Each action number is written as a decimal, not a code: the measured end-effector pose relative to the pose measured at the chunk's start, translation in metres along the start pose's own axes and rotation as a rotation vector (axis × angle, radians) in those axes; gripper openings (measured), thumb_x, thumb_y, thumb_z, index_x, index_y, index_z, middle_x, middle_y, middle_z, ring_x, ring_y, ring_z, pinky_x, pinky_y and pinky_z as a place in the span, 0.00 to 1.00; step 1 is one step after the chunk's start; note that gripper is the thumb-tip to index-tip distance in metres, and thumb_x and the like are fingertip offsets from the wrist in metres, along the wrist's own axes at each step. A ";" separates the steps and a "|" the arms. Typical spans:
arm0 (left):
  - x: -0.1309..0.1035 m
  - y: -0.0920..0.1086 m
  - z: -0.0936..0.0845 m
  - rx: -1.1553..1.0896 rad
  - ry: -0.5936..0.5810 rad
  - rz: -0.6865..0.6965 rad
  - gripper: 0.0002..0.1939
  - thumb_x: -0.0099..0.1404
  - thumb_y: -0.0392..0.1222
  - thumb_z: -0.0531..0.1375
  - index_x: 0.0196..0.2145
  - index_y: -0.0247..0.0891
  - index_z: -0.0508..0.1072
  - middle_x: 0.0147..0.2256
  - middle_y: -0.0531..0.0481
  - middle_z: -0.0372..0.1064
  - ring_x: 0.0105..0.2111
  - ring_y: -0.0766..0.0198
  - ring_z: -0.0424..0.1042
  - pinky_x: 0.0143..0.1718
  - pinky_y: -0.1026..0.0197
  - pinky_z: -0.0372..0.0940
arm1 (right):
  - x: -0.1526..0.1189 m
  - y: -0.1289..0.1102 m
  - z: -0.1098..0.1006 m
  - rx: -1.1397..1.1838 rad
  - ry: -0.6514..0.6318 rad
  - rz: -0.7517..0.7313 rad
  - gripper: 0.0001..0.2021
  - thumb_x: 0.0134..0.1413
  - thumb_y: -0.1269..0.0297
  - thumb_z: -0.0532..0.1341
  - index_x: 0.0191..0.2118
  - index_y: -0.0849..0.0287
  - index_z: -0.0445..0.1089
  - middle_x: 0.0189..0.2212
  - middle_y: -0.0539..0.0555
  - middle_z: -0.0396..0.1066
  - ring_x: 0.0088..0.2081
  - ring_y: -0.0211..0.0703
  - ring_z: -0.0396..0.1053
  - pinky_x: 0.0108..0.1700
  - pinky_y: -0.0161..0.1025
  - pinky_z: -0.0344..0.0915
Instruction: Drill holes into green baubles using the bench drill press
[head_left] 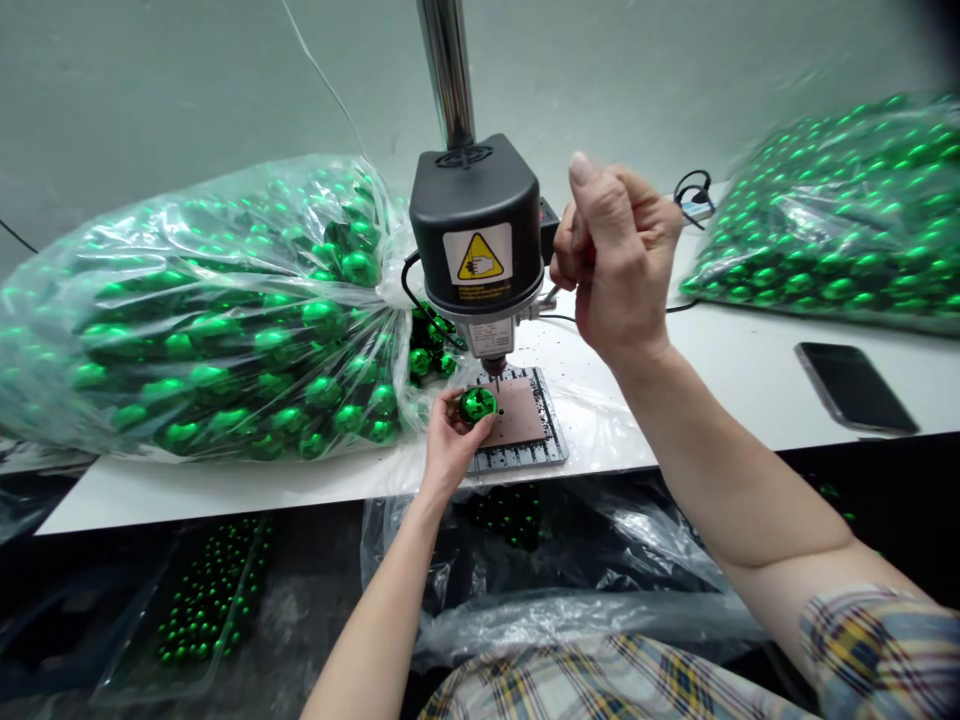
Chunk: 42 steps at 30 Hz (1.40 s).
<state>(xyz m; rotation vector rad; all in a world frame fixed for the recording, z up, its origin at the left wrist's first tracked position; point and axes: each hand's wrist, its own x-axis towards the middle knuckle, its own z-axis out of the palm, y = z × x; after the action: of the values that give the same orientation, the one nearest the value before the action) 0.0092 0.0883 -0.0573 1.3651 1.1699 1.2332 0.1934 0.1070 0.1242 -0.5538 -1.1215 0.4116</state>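
My left hand (448, 440) holds a shiny green ball (477, 404) on the brown pad of the drill's slotted base plate (551, 445), just left of the drill bit (495, 381). The bit's tip hangs close beside the ball. Above it is the black motor head (475, 225) of a small bench drill with a yellow warning label. My right hand (613, 255) is raised at the right side of the motor head, its fingers closed around the feed lever, which is mostly hidden by the hand.
A big clear bag of green balls (202, 320) lies left on the white table (720, 370); another bag (832, 215) lies at the right rear. A black phone (853, 387) lies at right. Below the table edge are a tray of small green beads (202, 600) and plastic sheeting (570, 580).
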 end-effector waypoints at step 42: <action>0.004 -0.015 0.022 0.426 -0.045 0.245 0.28 0.52 0.39 0.72 0.50 0.41 0.73 0.47 0.45 0.74 0.50 0.53 0.70 0.54 0.50 0.63 | -0.071 0.023 -0.030 -0.012 -0.126 -0.421 0.25 0.56 0.76 0.59 0.16 0.60 0.44 0.14 0.44 0.42 0.17 0.29 0.45 0.21 0.37 0.47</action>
<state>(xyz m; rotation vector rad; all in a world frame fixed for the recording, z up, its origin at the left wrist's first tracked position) 0.0304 0.0932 -0.0728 1.8884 1.3117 1.1518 0.1934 0.0782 0.0488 -0.2925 -1.3257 0.0747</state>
